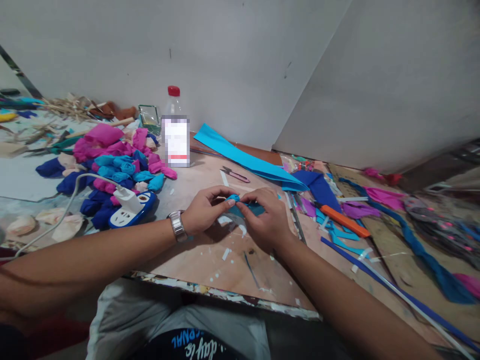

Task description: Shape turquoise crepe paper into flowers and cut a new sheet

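Over the middle of the worktop, my left hand [204, 207] pinches one end of a small blue strip [234, 198], bunched into a curl at the fingertips. My right hand [268, 220] closes on the same strip from the other side, its thumb and forefinger almost meeting those of the left. Part of the strip hangs beneath the right fingers, partly hidden. Whether it is cloth or paper I cannot tell. Just beyond the hands lie thread snips [236, 174] and a wide bright-blue band [243, 157].
Rolled blue and pink flower-like pieces [120, 165] pile up at left, beside a power socket [129, 210] with a plugged-in white cable. A red-capped bottle [176, 135] stands behind. An orange cutter [345, 220] and scraps lie at right. A wall [225, 65] closes off the back.
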`<state>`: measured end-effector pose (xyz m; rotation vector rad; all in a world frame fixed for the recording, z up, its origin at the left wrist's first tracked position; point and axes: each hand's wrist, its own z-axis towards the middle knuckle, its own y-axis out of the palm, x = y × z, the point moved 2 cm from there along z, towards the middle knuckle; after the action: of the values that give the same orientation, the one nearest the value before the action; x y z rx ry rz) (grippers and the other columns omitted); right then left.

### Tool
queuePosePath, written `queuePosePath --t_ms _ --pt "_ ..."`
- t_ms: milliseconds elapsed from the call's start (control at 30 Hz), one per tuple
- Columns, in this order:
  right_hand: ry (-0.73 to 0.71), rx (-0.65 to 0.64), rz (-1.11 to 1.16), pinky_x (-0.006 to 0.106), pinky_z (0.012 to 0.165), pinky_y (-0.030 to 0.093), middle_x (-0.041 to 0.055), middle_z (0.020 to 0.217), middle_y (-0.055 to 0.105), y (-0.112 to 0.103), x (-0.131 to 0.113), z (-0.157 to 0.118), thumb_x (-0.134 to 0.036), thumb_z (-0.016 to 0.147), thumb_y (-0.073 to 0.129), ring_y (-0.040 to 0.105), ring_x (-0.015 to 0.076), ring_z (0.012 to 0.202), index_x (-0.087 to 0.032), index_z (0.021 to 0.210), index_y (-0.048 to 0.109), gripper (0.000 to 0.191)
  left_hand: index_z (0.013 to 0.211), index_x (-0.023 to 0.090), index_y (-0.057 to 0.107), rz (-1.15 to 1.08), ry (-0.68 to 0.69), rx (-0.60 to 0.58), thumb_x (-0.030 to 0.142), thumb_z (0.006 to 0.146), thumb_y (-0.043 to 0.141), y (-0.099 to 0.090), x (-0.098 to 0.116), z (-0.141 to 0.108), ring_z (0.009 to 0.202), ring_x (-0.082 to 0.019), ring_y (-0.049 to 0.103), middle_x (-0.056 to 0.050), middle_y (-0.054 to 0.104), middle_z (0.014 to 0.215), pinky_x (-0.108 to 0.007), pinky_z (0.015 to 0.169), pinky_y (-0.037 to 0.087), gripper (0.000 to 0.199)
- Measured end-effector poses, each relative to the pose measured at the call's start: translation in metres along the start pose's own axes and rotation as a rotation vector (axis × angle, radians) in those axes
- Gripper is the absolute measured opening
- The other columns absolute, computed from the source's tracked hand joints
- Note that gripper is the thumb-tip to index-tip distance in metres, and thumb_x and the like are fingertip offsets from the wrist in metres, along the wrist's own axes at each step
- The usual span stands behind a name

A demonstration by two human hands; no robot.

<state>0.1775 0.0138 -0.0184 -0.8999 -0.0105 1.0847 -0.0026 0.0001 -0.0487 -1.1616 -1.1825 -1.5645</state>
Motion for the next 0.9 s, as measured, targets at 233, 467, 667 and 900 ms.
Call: queuePosePath --t_ms 233,467,667,900 --pt "-0.008 -0.022 -0.022 0.043 0.089 0.043 0.0013 0.086 0.074 0.0001 0.0000 -0.0009 -0.030 0.092 0.069 0.067 0.0217 0.084 -0.025 0.089 0.065 0.007 0.105 0.016 0.068 0.037 0.015 0.018 0.042 0.078 0.081 -0.0007 -0.0010 -0.0004 0.086 -0.016 0.068 -0.008 0.073 0.102 -0.030 0.079 0.055 0.039" --pt "-0.005 -0.018 -0.011 0.044 0.090 0.042 0.0010 0.089 0.075 -0.0002 -0.0012 -0.0012 -0.030 0.092 0.070 0.068 0.0219 0.086 -0.025 0.093 0.066 0.006 0.101 0.016 0.066 0.017 0.001 0.030 0.043 0.079 0.080 -0.0002 -0.0014 -0.0005 0.081 -0.015 0.067 -0.005 0.071 0.095 -0.027 0.073 0.053 0.037" --pt "0.004 -0.012 0.002 0.045 0.090 0.042 0.0013 0.088 0.075 -0.0002 -0.0015 -0.0009 -0.030 0.091 0.070 0.068 0.0220 0.085 -0.025 0.091 0.066 0.006 0.097 0.016 0.067 -0.017 -0.006 0.002 0.043 0.079 0.080 0.0004 0.0011 0.0003 0.075 -0.012 0.063 -0.003 0.070 0.089 -0.026 0.073 0.052 0.034" --pt "0.001 -0.002 0.037 0.044 0.092 0.041 0.0013 0.090 0.075 0.0002 -0.0012 -0.0017 -0.030 0.091 0.070 0.068 0.0216 0.086 -0.025 0.094 0.066 0.007 0.099 0.015 0.068 -0.001 -0.001 0.045 0.046 0.078 0.080 0.0001 0.0041 -0.0009 0.075 -0.013 0.064 -0.004 0.071 0.090 -0.026 0.070 0.052 0.040"
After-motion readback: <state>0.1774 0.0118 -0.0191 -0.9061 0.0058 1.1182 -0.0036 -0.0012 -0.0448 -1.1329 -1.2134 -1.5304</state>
